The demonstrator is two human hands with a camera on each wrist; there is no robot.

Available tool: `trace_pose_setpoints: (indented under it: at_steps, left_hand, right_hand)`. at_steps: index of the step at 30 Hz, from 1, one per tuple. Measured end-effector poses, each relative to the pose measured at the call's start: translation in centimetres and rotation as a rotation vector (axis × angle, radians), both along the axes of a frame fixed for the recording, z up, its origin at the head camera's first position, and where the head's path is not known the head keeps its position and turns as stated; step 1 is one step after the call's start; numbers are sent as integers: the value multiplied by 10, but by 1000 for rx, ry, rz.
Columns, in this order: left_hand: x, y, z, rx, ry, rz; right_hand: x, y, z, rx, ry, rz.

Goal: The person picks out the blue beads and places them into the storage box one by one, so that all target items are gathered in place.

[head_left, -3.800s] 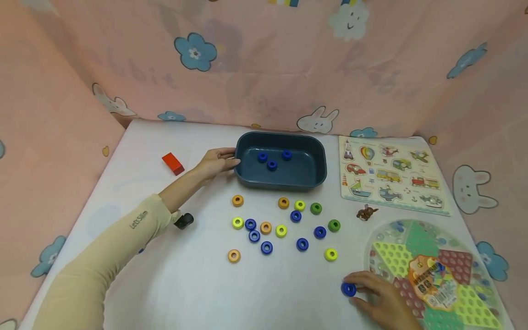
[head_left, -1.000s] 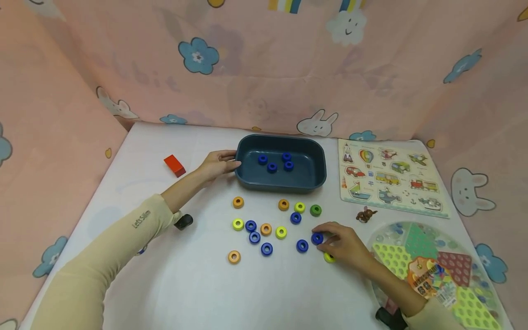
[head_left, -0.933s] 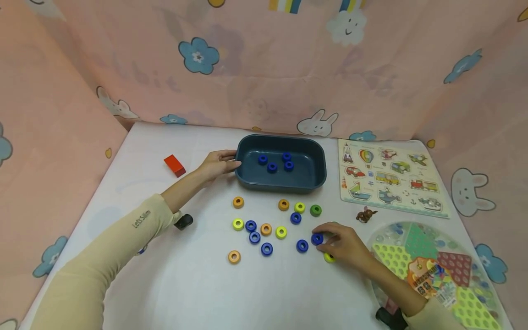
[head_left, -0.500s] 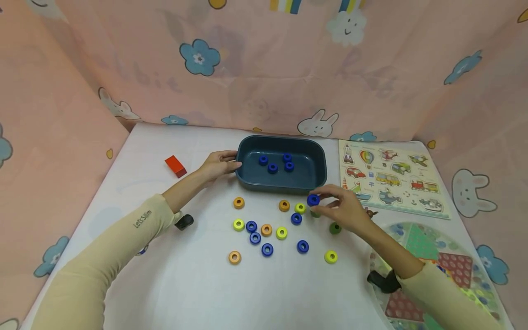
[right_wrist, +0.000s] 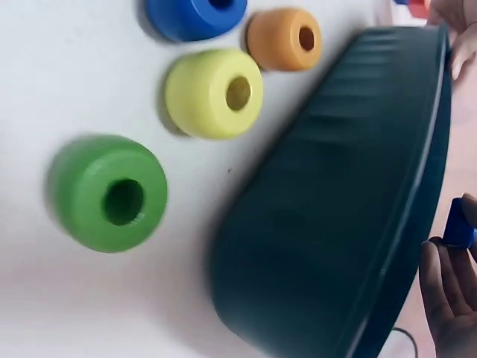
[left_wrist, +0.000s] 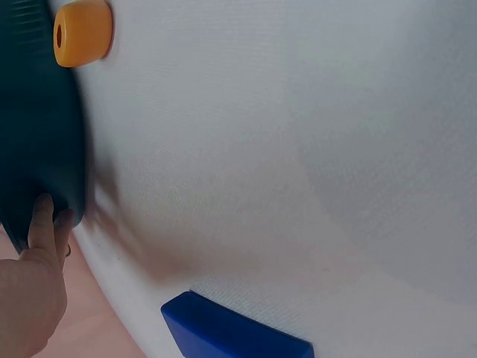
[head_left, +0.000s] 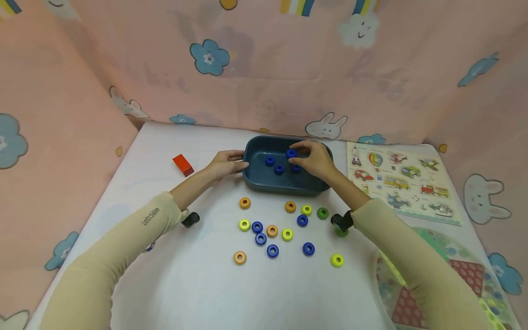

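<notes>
My right hand [head_left: 315, 159] pinches a blue bead [head_left: 291, 153] between thumb and fingers over the inside of the dark teal tray [head_left: 264, 187]. In the right wrist view that held bead [right_wrist: 458, 226] shows beyond the tray's rim. Three other blue beads, one [head_left: 270, 161] at the left, lie on the tray floor; one is partly covered by the right hand. My left hand [head_left: 224, 165] holds the tray's left end, thumb at the rim. In the left wrist view its fingers [left_wrist: 42, 224] lie against the tray wall.
Several loose beads, orange [head_left: 244, 203], yellow [head_left: 287, 234], green [head_left: 322, 213] and blue [head_left: 308, 249], lie in front of the tray. A red block [head_left: 183, 165] sits at left, a vehicle puzzle board [head_left: 402, 183] at right. A round game board [head_left: 406, 309] is partly under the right sleeve.
A fourth blue bead has come into the tray. My right hand then picked up another from the table and carried it up and left over the tray. The left hand stays at the tray's end.
</notes>
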State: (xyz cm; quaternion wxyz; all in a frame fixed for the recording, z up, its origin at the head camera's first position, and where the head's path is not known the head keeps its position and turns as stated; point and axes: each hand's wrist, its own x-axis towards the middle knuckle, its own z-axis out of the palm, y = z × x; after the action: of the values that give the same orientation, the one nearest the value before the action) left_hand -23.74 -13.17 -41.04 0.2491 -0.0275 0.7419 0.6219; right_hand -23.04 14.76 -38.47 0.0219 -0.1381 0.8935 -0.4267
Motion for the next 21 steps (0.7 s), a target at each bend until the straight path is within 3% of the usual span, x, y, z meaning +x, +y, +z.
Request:
trace_pose_setpoints:
  at_steps: [6,11,21]
  left_hand:
    - [-1,3,-1,-10,10,-12]
    - [-1,4,0,-16,2,0]
    - [0,3,3,-28,-19,15]
  right_hand:
    - [-10,-2,-8,57,-11,-25]
    - [-11,-1,-10,33,-12,-26]
    - [5,10,-3,-46,-16,-22]
